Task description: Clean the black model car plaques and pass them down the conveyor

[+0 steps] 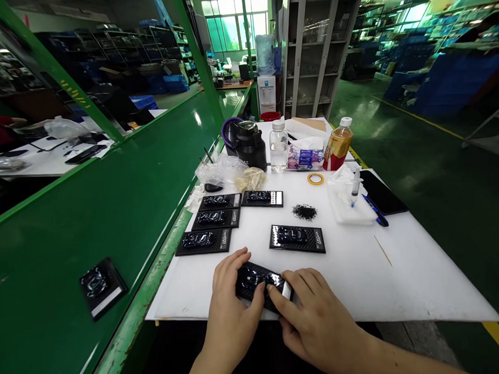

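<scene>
A workshop with dim shelving and a white water dispenser (267, 92) filled the top of the frame, behind a white rectangular surface (340, 288) set alongside a glossy green bench (150, 175). At the lower centre, a person held a black rectangular base with a shiny dark model car (253, 278) slightly tilted in the frame. The left hand (233, 303) had its grip closed on the left end, thumb near the car; the right hand (316, 311) had its grip closed on the end with a pale strip, a fingertip close to the left thumb.

Just above lay a similar patterned black base (298, 238), while three more black bases (203, 242) lined the left of the surface and another rested at the far left on the green. Near the middle sat a small heap of black slivers (304, 212), below a yellow tape roll (315, 178). A clear syringe (356, 187) and a blue pen (377, 210) occupied the right.
</scene>
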{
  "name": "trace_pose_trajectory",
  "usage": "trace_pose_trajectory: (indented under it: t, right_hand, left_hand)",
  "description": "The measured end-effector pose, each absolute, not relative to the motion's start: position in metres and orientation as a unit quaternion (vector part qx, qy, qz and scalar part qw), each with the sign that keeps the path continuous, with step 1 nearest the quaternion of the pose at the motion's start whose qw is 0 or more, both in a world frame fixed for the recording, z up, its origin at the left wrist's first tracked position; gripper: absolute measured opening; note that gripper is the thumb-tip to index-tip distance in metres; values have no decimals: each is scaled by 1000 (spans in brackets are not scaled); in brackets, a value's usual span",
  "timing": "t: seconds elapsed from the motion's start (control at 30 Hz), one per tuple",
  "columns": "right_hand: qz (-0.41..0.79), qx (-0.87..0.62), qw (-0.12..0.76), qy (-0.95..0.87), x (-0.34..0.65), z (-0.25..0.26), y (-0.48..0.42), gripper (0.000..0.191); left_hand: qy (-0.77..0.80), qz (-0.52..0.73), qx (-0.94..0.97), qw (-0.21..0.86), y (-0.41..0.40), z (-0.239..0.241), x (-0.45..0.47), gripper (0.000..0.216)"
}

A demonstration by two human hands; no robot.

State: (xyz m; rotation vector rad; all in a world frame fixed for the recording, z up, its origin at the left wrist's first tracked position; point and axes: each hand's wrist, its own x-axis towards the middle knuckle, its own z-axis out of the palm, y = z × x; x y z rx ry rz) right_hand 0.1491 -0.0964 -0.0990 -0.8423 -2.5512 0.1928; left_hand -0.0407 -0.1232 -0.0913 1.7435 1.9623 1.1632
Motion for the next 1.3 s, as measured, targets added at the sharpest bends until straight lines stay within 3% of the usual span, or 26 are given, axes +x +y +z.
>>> trace_pose_trajectory:
  t: [0.57,0.93,1.3]
  right_hand:
    - [52,-300,212,-929,152,-101,-98,50]
    - [77,-287,212,-931,159,-102,-98,53]
    - [41,-301,214,-928,152,-100,-98,53]
  left_hand:
    - [687,395,592,148,-126,-86,-44,42]
    - [611,313,725,67,-120,-51,-78,32]
    - [617,321,708,121,-123,-67,-63,23]
